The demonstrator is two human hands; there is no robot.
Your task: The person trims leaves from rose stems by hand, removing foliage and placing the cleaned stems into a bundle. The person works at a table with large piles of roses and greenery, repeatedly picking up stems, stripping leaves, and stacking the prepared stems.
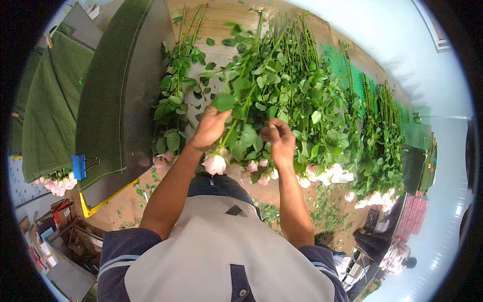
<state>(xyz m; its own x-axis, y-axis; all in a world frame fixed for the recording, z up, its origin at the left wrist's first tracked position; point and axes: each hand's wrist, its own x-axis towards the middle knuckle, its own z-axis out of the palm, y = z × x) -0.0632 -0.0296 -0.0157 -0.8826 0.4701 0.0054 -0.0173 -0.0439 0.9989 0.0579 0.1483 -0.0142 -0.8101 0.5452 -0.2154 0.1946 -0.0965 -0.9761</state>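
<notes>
A pale pink rose [215,164] hangs bloom-down in front of me, its leafy stem running up and away. My left hand [210,127] is closed round that stem, with a broad leaf over the fingertips. To its right, my right hand [279,138] has its fingers curled together at the edge of the foliage; leaves hide what they pinch, if anything. Beyond and right of both hands lies a thick pile of roses [307,95], stems pointing away and blooms toward me. A smaller bunch of roses [173,95] lies to the left.
A green cloth-covered divider [108,95] with a blue clip [79,167] stands at the left. Green mesh [337,63] lies beneath more roses [380,121] on the right. Loose leaves [327,211] litter the floor. Cardboard boxes [75,236] stand lower left; another person [397,259] is far lower right.
</notes>
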